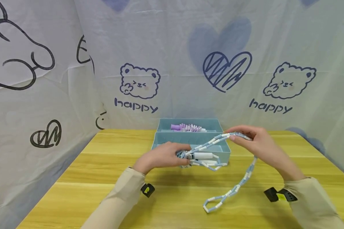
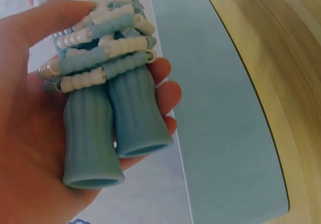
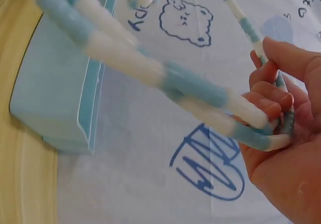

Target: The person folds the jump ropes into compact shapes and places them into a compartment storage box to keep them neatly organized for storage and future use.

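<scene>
A blue-and-white beaded jump rope (image 1: 215,140) is stretched between both hands above the table. My left hand (image 1: 164,155) grips its two handles side by side. The left wrist view shows the blue flared ends of the handles (image 2: 143,111), with beaded rope wrapped round them higher up. White handle parts (image 1: 203,155) stick out to the right of that hand. My right hand (image 1: 261,144) holds doubled strands of the rope between thumb and curled fingers, clearly seen in the right wrist view. From it a loose loop (image 1: 235,190) hangs down toward the table.
Behind the hands stands a light blue two-part box (image 1: 225,156) on the wood-grain table (image 1: 117,197). A purple-and-white beaded jump rope (image 1: 189,128) lies in its rear part. A printed white cloth (image 1: 183,95) hangs at the back and left.
</scene>
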The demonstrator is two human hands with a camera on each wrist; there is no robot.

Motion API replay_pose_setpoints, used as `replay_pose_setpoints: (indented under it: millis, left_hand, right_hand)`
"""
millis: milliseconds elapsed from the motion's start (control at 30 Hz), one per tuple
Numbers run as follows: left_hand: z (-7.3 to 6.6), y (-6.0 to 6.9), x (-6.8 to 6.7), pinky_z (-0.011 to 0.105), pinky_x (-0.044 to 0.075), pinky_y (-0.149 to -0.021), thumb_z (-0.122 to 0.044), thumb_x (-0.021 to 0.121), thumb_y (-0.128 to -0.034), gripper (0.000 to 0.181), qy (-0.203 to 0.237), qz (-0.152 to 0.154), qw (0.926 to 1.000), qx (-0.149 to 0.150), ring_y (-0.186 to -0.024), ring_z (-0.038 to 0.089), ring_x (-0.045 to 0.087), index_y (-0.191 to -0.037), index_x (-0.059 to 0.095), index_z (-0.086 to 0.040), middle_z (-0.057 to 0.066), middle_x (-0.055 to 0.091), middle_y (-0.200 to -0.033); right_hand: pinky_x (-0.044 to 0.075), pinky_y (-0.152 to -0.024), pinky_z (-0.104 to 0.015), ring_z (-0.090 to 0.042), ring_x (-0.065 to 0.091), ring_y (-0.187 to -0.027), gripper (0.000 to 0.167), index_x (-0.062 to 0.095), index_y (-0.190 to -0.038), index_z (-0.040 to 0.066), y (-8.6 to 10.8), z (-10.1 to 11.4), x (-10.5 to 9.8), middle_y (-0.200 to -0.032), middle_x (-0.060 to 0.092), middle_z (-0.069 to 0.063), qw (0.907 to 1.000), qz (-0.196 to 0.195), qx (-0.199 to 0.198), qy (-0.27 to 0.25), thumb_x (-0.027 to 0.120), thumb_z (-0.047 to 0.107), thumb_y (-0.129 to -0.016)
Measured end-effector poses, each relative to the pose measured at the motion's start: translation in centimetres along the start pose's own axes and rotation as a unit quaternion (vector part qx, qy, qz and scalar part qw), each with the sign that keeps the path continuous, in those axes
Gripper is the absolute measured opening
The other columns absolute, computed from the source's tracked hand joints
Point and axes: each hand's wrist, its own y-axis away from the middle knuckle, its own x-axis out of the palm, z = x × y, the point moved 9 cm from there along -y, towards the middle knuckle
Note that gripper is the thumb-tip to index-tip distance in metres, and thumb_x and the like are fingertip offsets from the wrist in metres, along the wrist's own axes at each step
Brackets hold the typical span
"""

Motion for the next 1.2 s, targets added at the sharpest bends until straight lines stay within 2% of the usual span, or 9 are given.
replay_pose_setpoints:
  millis: [133, 300, 433, 567, 767, 867, 1000, 1100, 1200]
  left_hand:
    - [-0.2, 0.2, 0.0, 0.032, 0.044, -0.067, -0.034, 0.068, -0.0874, 0.03, 0.04, 0.011, 0.9991, -0.005, -0.075, 0.012, 0.054, -0.117, 0.061, -0.036, -0.011, 0.064, -0.093]
    - [-0.4, 0.4, 0.3, 0.035, 0.047, -0.074, -0.033, 0.069, -0.0847, 0.045, 0.074, 0.025, 0.9969, -0.007, -0.083, 0.012, 0.056, -0.128, 0.057, -0.037, -0.011, 0.064, -0.104]
    - [-0.7, 0.5, 0.4, 0.037, 0.047, -0.071, -0.037, 0.067, -0.0862, 0.054, 0.09, 0.031, 0.9955, 0.0, -0.077, 0.013, 0.056, -0.135, 0.046, -0.046, -0.01, 0.066, -0.101]
    - [-1.2, 0.5, 0.2, 0.037, 0.048, -0.066, -0.04, 0.065, -0.0887, 0.055, 0.104, 0.027, 0.9941, 0.018, -0.071, 0.016, 0.056, -0.135, 0.039, -0.055, -0.007, 0.065, -0.1]
    - [-1.9, 0.7, 0.0, 0.038, 0.049, -0.084, -0.044, 0.059, -0.0958, 0.056, 0.108, 0.036, 0.9914, 0.064, -0.101, 0.013, 0.059, -0.145, 0.033, -0.055, -0.01, 0.05, -0.139]
    - [-2.3, 0.8, 0.0, 0.041, 0.044, -0.097, -0.045, 0.055, -0.0989, 0.053, 0.108, 0.044, 0.9891, 0.089, -0.122, 0.012, 0.051, -0.147, 0.034, -0.051, -0.014, 0.043, -0.147]
    - [-2.4, 0.9, -0.1, 0.043, 0.035, -0.107, -0.043, 0.053, -0.1006, 0.05, 0.12, 0.046, 0.986, 0.106, -0.138, 0.01, 0.034, -0.148, 0.037, -0.046, -0.018, 0.034, -0.152]
    - [-1.9, 0.8, -0.3, 0.04, 0.042, -0.101, -0.04, 0.055, -0.1004, 0.049, 0.139, 0.037, 0.9853, 0.091, -0.129, 0.01, 0.045, -0.146, 0.04, -0.045, -0.017, 0.036, -0.151]
    - [-1.1, 0.7, -0.8, 0.037, 0.052, -0.085, -0.038, 0.059, -0.0987, 0.049, 0.155, 0.014, 0.9861, 0.058, -0.106, 0.013, 0.06, -0.144, 0.043, -0.045, -0.012, 0.047, -0.142]
  right_hand:
    - [0.051, -0.078, -0.029, -0.019, 0.062, -0.094, 0.028, 0.073, -0.111, 0.017, -0.1, -1.1, -0.8, -0.108, 0.07, 0.0, 0.9978, -0.041, 0.025, 0.045, 0.067, 0.039, -0.094]
    - [0.043, -0.065, -0.035, -0.022, 0.055, -0.075, 0.04, 0.075, -0.093, 0.017, -0.1, -3.4, -1.0, -0.089, 0.07, -0.001, 0.9868, -0.085, 0.078, 0.114, 0.069, 0.055, -0.087]
    - [0.037, -0.054, -0.032, -0.02, 0.047, -0.061, 0.04, 0.076, -0.09, 0.015, -0.4, -4.4, -0.4, -0.077, 0.066, 0.0, 0.981, -0.094, 0.066, 0.156, 0.067, 0.053, -0.088]
    - [0.039, -0.056, -0.034, -0.019, 0.048, -0.062, 0.036, 0.075, -0.101, 0.011, -0.7, -4.9, 0.3, -0.081, 0.066, -0.003, 0.9802, -0.085, 0.046, 0.173, 0.063, 0.044, -0.095]
    - [0.049, -0.071, -0.044, -0.028, 0.063, -0.083, 0.034, 0.071, -0.114, 0.006, -0.8, -5.7, 0.7, -0.102, 0.07, -0.013, 0.9863, -0.06, 0.051, 0.145, 0.055, 0.033, -0.102]
    - [0.051, -0.072, -0.043, -0.032, 0.067, -0.094, 0.032, 0.068, -0.12, 0.006, -0.9, -6.3, 0.8, -0.109, 0.069, -0.016, 0.9886, -0.047, 0.061, 0.129, 0.053, 0.027, -0.103]
    - [0.049, -0.065, -0.039, -0.033, 0.067, -0.094, 0.029, 0.066, -0.124, 0.009, -0.9, -7.3, 0.9, -0.106, 0.07, -0.015, 0.9886, -0.038, 0.077, 0.123, 0.053, 0.025, -0.103]
    - [0.051, -0.069, -0.044, -0.035, 0.064, -0.097, 0.027, 0.067, -0.118, 0.012, -0.8, -7.7, 0.8, -0.104, 0.069, -0.013, 0.9869, -0.04, 0.083, 0.132, 0.058, 0.031, -0.1]
    - [0.051, -0.075, -0.047, -0.032, 0.064, -0.095, 0.024, 0.07, -0.108, 0.014, -0.9, -7.7, 0.9, -0.104, 0.07, -0.009, 0.9844, -0.033, 0.076, 0.155, 0.064, 0.034, -0.097]
